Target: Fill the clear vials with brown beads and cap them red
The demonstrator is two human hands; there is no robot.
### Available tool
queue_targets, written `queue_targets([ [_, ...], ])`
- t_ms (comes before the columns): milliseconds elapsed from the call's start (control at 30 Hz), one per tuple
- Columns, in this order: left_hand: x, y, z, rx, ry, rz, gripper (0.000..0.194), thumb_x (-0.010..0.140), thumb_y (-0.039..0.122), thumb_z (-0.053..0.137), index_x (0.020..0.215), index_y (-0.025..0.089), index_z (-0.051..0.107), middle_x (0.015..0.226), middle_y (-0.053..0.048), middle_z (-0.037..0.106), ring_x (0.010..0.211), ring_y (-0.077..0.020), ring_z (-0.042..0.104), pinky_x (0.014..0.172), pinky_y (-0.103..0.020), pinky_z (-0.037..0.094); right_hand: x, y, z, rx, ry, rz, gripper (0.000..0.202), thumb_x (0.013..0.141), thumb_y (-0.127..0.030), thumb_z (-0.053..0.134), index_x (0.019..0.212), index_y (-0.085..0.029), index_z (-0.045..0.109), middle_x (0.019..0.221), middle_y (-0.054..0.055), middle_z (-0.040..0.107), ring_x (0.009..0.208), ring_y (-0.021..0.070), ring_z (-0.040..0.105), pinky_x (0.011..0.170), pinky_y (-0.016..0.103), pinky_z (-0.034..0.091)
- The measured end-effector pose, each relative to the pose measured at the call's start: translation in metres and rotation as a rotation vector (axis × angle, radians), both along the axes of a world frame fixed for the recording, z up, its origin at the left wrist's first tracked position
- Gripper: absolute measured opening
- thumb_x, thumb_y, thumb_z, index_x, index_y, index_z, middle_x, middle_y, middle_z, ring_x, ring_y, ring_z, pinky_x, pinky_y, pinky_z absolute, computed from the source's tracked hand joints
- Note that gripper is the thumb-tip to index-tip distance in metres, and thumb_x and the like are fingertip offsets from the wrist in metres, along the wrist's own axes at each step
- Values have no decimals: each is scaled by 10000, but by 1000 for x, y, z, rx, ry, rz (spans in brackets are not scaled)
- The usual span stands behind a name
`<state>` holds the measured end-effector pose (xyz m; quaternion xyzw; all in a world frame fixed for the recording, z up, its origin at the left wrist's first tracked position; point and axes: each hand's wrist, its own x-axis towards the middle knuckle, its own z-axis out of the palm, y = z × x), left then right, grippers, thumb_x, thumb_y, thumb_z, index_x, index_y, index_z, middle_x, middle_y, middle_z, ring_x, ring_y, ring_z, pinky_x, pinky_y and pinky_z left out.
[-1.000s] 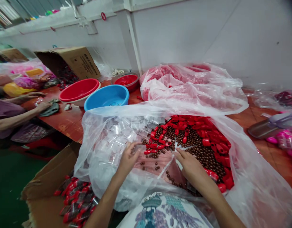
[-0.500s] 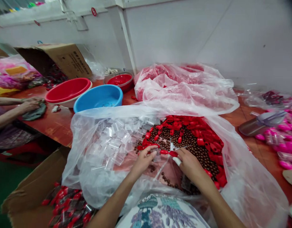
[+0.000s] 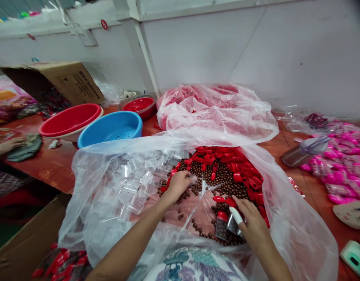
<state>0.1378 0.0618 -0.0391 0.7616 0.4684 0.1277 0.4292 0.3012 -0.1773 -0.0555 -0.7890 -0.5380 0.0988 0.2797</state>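
My left hand (image 3: 180, 183) has its fingers pinched over the brown beads (image 3: 194, 191), with a small clear piece at the fingertips. A red plastic piece (image 3: 225, 200) is held in my right hand (image 3: 248, 214), which has a white cover on one finger. Clear plastic cases (image 3: 133, 168) are heaped on the left of the open plastic bag (image 3: 300, 218). Red parts (image 3: 241, 160) lie along the back and right of the beads. Two clear cases, one with a red cap (image 3: 221, 222), lie under and beside my right hand.
Behind the bag are a blue basin (image 3: 111, 128), a red basin (image 3: 70, 120) and another bag of red parts (image 3: 215, 109). Pink packets (image 3: 344, 156) and a tumbler (image 3: 304, 151) are on the right. A cardboard box (image 3: 27, 230) stands lower left; another person's hand (image 3: 10, 146) is far left.
My hands have moved apart. The left is over the beads, and the right has moved right and down with the red piece. The view has shifted right, and the capped case now shows.
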Motion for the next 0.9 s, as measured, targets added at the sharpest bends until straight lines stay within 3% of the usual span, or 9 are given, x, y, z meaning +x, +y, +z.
queue_targets([
  [200, 17, 2, -21, -10, -61, 99, 208, 703, 264, 635, 873, 162, 699, 750, -53, 693, 683, -172, 612, 655, -261, 424, -9, -2, -3, 23, 41, 32, 632, 764, -56, 378, 1359, -266, 352, 1155, 54, 533, 1071, 222, 479, 926, 394, 405],
  [400, 32, 1, -38, -55, -172, 192, 271, 725, 253, 634, 970, 142, 674, 779, -65, 684, 711, -167, 621, 697, -280, 458, -11, -2, -6, -32, -12, 82, 641, 721, -44, 400, 1326, -255, 412, 1133, 46, 576, 1021, 228, 487, 899, 392, 389],
  [567, 42, 1, -46, -116, -290, 245, 270, 716, 246, 656, 963, 139, 672, 823, -72, 673, 749, -172, 618, 728, -305, 478, -15, 4, -6, -133, -123, 146, 682, 610, -28, 439, 1252, -247, 508, 1086, 54, 617, 975, 247, 494, 818, 380, 387],
  [900, 48, 0, -47, -400, -530, 281, 325, 669, 142, 692, 992, 137, 659, 912, -60, 675, 708, -134, 622, 640, -267, 533, -17, 8, -11, -159, -231, 179, 687, 601, -6, 448, 1227, -277, 528, 1053, 46, 630, 940, 243, 512, 796, 374, 398],
])
